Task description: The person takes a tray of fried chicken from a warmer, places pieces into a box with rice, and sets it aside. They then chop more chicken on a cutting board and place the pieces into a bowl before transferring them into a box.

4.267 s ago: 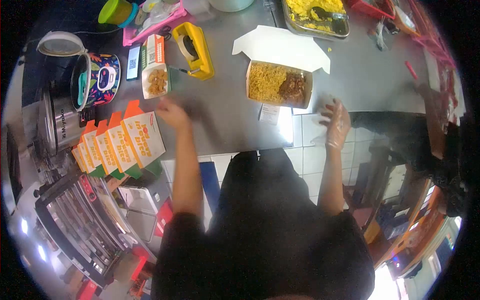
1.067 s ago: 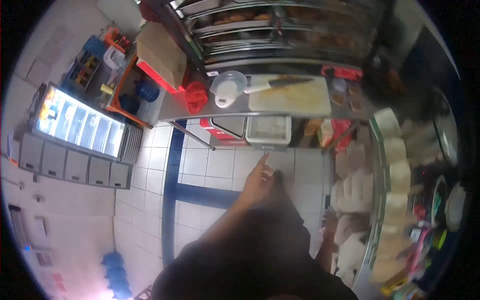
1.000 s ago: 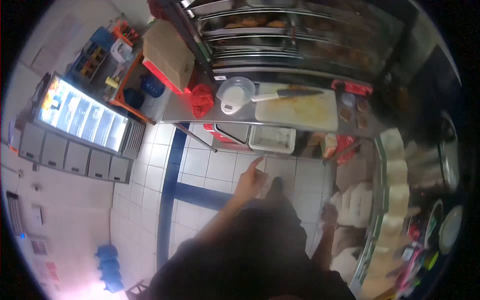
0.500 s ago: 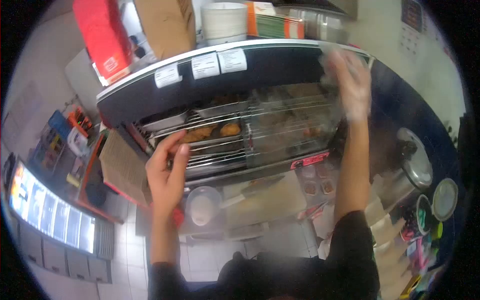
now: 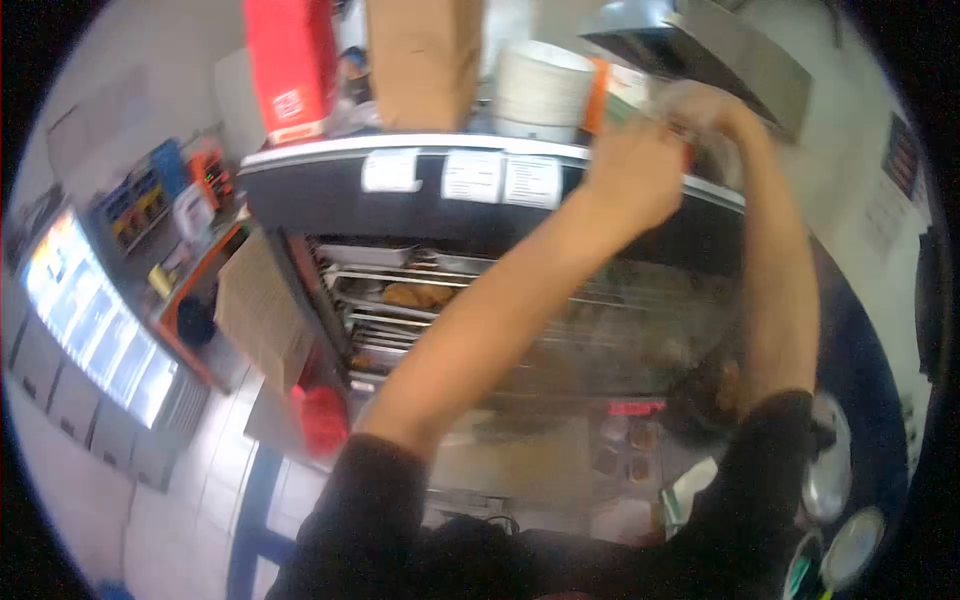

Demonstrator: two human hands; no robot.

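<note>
Both of my hands meet above the right part of a dark food display cabinet's top edge [image 5: 700,190]. My left hand [image 5: 640,170] is bare and closed, its fingertips against my right hand; what they grip, if anything, is hidden. My right hand [image 5: 705,108] is in a clear, thin plastic glove, wrist bent toward the left hand. Its fingers are blurred and partly hidden. Just behind the hands are an orange and white box [image 5: 625,90] and a white stacked tub [image 5: 542,88]. Fried pieces of food [image 5: 418,295] lie on the cabinet's wire racks.
A red paper bag [image 5: 290,70] and a brown paper bag [image 5: 425,65] stand on the cabinet top. Paper labels [image 5: 472,176] hang on its front. Below are a cutting board [image 5: 510,460] and small sauce cups [image 5: 640,450]. A cardboard flap [image 5: 262,310] juts out at left.
My bare left hand has moved up and right from in front of the racks to my gloved right hand. The camera view has shifted, and the cabinet now appears lower.
</note>
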